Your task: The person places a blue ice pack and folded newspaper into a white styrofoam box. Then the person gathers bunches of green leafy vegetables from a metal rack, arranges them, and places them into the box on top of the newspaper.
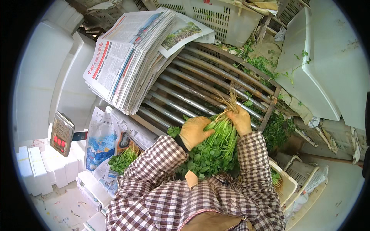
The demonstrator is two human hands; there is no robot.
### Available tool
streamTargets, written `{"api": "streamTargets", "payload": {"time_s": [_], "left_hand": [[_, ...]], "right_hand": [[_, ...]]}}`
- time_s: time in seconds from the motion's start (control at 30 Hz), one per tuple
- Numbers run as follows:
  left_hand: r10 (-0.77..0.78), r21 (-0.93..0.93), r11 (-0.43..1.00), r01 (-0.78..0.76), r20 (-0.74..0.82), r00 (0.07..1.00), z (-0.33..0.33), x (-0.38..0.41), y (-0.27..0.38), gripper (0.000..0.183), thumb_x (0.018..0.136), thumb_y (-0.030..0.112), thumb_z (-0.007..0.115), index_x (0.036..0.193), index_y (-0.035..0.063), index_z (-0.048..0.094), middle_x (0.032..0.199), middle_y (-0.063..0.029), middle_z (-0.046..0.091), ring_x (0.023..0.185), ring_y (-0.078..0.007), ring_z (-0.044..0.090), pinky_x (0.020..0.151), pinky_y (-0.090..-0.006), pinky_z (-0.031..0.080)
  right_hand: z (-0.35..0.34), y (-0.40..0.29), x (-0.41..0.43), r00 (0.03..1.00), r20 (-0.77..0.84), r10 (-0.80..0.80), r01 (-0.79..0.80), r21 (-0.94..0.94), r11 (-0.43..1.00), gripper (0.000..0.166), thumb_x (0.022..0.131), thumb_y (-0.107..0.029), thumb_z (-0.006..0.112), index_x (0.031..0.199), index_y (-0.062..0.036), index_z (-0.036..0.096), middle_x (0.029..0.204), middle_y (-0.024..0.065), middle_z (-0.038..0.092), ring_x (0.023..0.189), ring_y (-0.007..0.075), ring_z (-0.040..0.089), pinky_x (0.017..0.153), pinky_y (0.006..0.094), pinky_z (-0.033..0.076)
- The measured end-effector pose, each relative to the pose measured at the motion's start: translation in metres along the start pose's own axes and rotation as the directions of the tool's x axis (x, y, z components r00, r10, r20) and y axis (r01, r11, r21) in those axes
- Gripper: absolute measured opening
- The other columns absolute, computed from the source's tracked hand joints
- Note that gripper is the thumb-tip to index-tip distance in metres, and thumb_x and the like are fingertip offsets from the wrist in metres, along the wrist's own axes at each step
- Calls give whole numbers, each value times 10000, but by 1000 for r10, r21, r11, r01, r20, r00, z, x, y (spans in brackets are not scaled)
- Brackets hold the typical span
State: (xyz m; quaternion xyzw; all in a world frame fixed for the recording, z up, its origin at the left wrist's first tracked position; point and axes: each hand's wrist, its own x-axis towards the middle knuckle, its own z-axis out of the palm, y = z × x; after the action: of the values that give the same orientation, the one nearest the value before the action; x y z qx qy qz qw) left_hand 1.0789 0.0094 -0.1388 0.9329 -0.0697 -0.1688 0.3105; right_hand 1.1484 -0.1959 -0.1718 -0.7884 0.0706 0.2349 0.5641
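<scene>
A leafy bunch of cilantro-like herbs (218, 153) hangs over the near edge of a metal rack, its leaves towards my body and its pale roots pointing away. My right hand (240, 119) grips the stems just below the roots. At the left side of the stems is my left hand (196, 131), thumb and fingers curved against the bunch; whether it grips any stems is not clear. Under and beyond my hands run the rack's metal bars (185, 86).
A thick stack of newspapers (127, 60) lies on the rack's left end. A digital scale display (62, 134) stands at left, near another herb bunch (124, 158) on newspaper. Plastic crates (219, 23) stand behind; white foam boxes (332, 63) flank the right. Loose greens (260, 65) lie behind the rack.
</scene>
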Motion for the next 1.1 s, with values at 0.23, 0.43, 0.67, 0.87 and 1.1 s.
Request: {"api": "streamTargets", "payload": {"time_s": [0.23,0.43,0.67,0.87,1.1], "left_hand": [[-223,-520,852,68,-241,944,-37,0,-21,317,881,234,653,1092,-2,664,1001,-142,676,912,-250,650,848,-328,508],[55,159,987,-21,-215,975,32,23,14,314,890,173,598,1180,53,592,966,-150,649,860,-316,616,759,-438,489],[115,316,947,-59,-162,980,53,29,16,369,854,118,580,1206,17,529,920,-144,616,844,-312,601,736,-456,471],[341,9,924,-383,-476,811,-86,39,37,485,812,127,690,1261,-1,561,1206,-208,625,1119,-348,601,972,-390,480],[33,-962,242,-124,-120,992,-76,40,5,829,937,533,542,1524,62,196,1485,-193,361,1226,-287,505,1053,-431,403]], "right_hand": [[-6,-7,-5,995,96,29,-48,202,978,502,851,-204,745,1296,-32,587,1126,77,668,987,151,627,873,274,499],[-17,-10,-18,948,297,-110,-2,353,935,601,872,-211,705,1387,-4,476,1300,95,584,1175,190,563,1007,315,448],[9,-25,-15,998,-59,-17,-7,-389,921,453,845,-393,702,1192,-105,663,1006,107,721,893,232,684,828,332,523],[-52,-108,-19,894,-257,-367,318,-212,924,321,869,-212,730,1126,-29,665,927,133,721,776,168,688,758,319,562],[-3,-130,-26,231,235,-944,524,-848,-83,165,780,-111,660,936,-133,610,1030,23,659,771,168,595,674,338,491]]}}
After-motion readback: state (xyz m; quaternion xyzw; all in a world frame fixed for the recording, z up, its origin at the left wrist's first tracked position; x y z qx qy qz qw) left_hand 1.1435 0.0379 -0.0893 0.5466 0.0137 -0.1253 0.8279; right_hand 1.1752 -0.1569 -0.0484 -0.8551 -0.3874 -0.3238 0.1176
